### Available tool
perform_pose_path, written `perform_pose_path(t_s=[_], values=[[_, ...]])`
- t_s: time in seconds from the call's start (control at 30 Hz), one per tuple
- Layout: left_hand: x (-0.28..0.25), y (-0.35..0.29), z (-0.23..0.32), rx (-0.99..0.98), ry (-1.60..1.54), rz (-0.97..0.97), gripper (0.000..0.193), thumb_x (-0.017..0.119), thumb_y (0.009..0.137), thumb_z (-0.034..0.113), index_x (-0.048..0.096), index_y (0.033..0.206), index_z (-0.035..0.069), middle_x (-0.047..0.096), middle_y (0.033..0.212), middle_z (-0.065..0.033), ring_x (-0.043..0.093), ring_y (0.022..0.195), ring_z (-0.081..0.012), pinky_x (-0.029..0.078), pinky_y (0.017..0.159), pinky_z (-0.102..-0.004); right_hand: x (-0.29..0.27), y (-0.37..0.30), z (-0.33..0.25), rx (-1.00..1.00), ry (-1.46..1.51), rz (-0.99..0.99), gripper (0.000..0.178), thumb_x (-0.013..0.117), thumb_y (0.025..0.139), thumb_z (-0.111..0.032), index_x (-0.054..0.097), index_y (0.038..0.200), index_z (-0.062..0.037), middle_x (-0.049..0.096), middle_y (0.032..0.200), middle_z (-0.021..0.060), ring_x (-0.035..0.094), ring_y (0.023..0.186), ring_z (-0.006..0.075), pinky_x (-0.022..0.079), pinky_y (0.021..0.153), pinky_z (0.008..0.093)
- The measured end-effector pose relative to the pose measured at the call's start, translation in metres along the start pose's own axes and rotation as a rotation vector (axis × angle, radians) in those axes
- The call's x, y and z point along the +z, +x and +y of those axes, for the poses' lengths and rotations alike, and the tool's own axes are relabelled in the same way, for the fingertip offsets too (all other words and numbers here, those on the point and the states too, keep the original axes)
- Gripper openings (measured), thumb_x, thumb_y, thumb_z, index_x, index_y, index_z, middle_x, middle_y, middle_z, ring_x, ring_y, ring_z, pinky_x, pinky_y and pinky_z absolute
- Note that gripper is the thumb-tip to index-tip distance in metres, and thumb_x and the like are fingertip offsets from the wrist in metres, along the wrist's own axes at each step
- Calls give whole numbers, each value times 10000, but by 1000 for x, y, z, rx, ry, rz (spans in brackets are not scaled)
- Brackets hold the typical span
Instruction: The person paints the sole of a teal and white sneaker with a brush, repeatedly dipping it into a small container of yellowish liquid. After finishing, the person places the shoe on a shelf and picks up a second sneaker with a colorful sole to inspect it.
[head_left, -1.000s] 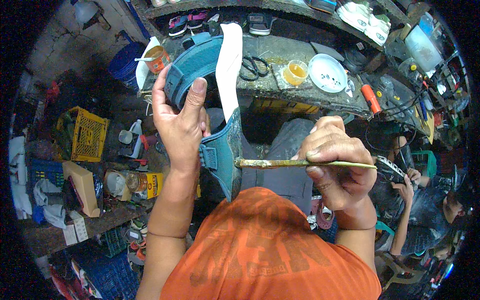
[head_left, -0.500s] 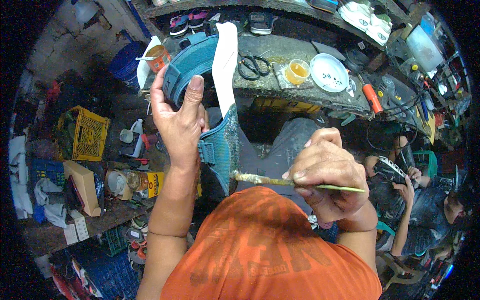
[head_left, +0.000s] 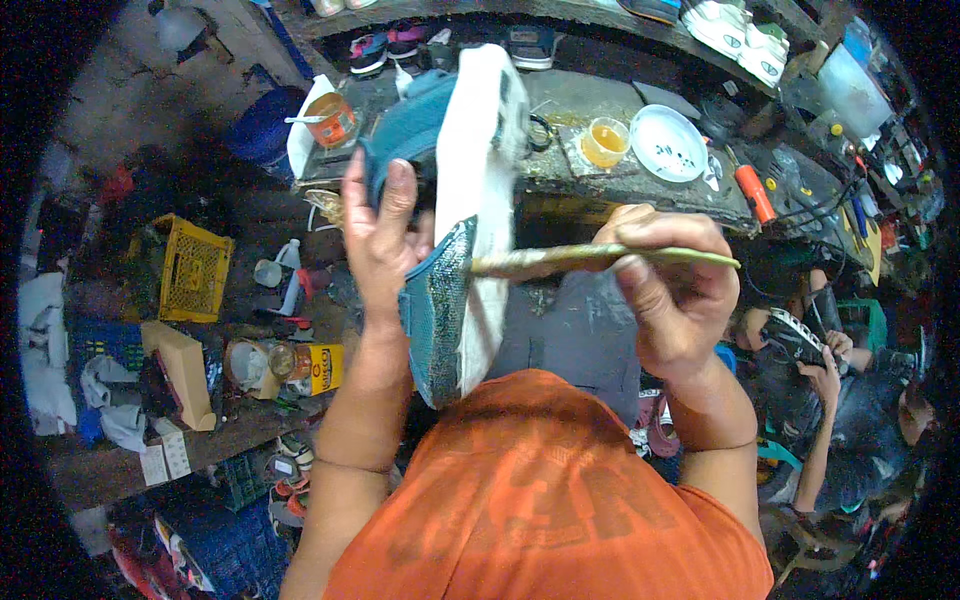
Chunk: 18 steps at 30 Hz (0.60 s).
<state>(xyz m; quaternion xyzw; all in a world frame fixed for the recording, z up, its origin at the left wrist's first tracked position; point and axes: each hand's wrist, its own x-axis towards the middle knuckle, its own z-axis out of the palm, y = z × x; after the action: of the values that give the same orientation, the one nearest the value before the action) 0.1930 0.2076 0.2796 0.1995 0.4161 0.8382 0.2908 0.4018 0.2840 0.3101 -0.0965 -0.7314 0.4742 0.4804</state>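
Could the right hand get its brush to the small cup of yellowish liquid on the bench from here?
Probably yes. The right hand holds the brush against the teal shoe; the cup stands just beyond on the workbench, with nothing visible between them.

A yellow crate sits left on the cluttered floor, a cardboard box below it. On the workbench, an orange tin, a cup of amber liquid, possibly glue, beside a white plate.

A single head-worn fisheye view looks steeply down, close over the raised forearms (edges bend outward), workbench beyond.
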Motion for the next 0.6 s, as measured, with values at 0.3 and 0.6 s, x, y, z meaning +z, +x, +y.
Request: perform_pose_path(t_s=[0.3, 0.6], values=[[-19, -5, -25, -591, -271, -231, 686, 440, 975, 651, 499, 1361, 88, 679, 1042, -117, 699, 864, -194, 602, 719, -319, 24, -11, 13, -394, -223, -308, 212, 700, 854, -234, 717, 1040, -133, 735, 1005, 33, 658, 846, 201, 435, 784, 388], [-33, -3, -30, -445, -418, -573, 723, 333, 1028, 620, 391, 1471, 52, 570, 1333, -98, 557, 1192, -172, 451, 1055, -326, 5, 2, 34, -234, -120, 152, 204, 706, 870, 3, 667, 1063, -48, 711, 973, 101, 648, 895, 233, 508, 837, 366]])
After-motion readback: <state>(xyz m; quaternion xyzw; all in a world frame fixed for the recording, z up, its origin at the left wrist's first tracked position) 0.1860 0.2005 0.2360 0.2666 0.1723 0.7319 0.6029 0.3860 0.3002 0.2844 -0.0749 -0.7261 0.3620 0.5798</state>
